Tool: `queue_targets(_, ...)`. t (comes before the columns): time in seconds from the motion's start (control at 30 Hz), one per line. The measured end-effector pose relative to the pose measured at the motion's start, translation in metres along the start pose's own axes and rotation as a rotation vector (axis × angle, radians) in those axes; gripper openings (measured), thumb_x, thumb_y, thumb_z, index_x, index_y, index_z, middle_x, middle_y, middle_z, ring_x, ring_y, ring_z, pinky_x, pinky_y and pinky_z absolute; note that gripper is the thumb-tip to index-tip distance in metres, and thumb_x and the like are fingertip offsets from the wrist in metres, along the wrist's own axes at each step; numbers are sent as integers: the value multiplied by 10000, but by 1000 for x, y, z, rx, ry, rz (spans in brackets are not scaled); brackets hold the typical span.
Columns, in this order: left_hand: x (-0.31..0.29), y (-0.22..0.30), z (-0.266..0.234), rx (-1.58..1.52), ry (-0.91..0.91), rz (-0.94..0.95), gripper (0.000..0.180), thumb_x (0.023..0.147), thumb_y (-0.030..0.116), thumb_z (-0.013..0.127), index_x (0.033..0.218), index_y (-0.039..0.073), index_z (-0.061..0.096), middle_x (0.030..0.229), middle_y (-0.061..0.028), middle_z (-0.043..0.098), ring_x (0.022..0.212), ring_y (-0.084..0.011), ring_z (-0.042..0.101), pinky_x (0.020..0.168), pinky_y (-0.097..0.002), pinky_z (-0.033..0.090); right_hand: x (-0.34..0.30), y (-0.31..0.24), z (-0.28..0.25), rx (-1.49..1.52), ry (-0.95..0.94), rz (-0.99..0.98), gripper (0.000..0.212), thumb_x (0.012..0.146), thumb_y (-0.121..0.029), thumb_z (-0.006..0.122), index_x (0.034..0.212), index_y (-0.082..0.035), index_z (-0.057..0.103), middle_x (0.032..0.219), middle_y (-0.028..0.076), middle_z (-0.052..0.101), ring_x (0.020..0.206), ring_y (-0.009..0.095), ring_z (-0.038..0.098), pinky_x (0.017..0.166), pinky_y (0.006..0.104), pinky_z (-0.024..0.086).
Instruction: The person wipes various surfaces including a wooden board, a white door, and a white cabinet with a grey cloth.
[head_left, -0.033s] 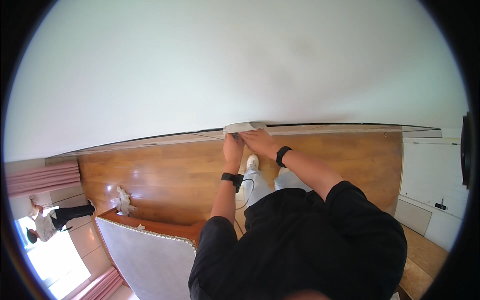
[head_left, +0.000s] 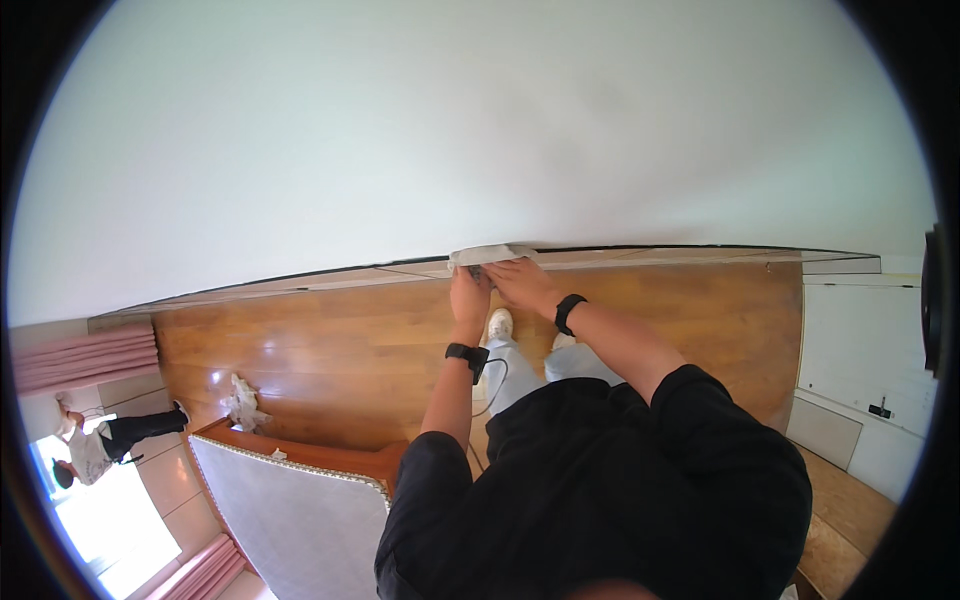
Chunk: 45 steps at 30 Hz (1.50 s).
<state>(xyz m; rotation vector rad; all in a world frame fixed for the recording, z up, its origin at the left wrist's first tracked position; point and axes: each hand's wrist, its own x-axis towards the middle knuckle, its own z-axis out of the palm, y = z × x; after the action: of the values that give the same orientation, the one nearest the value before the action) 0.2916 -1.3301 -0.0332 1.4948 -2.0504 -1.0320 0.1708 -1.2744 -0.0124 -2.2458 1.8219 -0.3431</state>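
A pale grey cloth (head_left: 492, 254) lies bunched along the dark edge where the white wall (head_left: 480, 130) meets the tiled strip below it. My left hand (head_left: 470, 297) is closed on the cloth's near side, with the wrist upright. Beside it, my right hand (head_left: 522, 284) reaches in from the right, fingers bent toward the left hand and pressed on the cloth. Between the hands shows a small dark grey patterned patch that I cannot make out. Some fingertips are hidden by the cloth.
Wooden flooring (head_left: 340, 340) runs under my feet. Behind my left arm stands a wood-framed piece with a grey padded top (head_left: 290, 500); a crumpled plastic bag (head_left: 243, 403) lies near it. Another person (head_left: 110, 440) is by the window at far left. A white door (head_left: 860, 350) is at right.
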Motion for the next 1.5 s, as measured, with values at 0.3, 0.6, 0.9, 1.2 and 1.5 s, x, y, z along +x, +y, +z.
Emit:
queue_targets(0.3, -24, 59, 46, 95, -44, 109, 361, 742, 143, 542, 1049, 33, 387, 1020, -194, 466, 755, -397, 534, 590, -449, 460, -67, 39, -10, -20, 58, 80, 449, 703, -173, 559, 1114, -16, 470, 1168, 68, 476, 1122, 188, 400, 945, 334, 304)
queue_targets(0.6, -45, 124, 134, 188, -268, 180, 333, 735, 138, 547, 1004, 42, 377, 988, -208, 474, 754, -405, 529, 597, -449, 453, -160, 94, -16, 38, 218, 282, 488, 709, -146, 563, 1153, -2, 422, 1209, 134, 400, 1148, 294, 329, 969, 409, 264)
queue_targets(0.9, -53, 218, 81, -120, -205, 676, 397, 706, 125, 587, 1066, 56, 433, 998, -153, 492, 824, -349, 526, 623, -402, 452, -171, 77, -109, 91, 805, 376, 477, 699, -74, 557, 1164, -48, 452, 1234, 160, 358, 1102, 387, 358, 876, 451, 352)
queue_targets(1.2, -47, 250, -4, -240, 140, 659, 422, 668, 54, 625, 1050, 6, 452, 919, -166, 499, 791, -312, 525, 673, -343, 444, -93, 65, -158, -66, 1008, 119, 448, 708, -219, 582, 1148, -208, 499, 1207, 134, 377, 1049, 376, 353, 852, 512, 310)
queue_targets(1.5, -15, 209, -65, -163, 550, 531, 329, 716, 18, 576, 1020, -22, 454, 935, -179, 516, 835, -317, 519, 736, -344, 422, -17, 11, -208, 264, 530, -136, 594, 682, -87, 589, 1235, -205, 410, 1120, 17, 506, 935, 209, 532, 735, 303, 468)
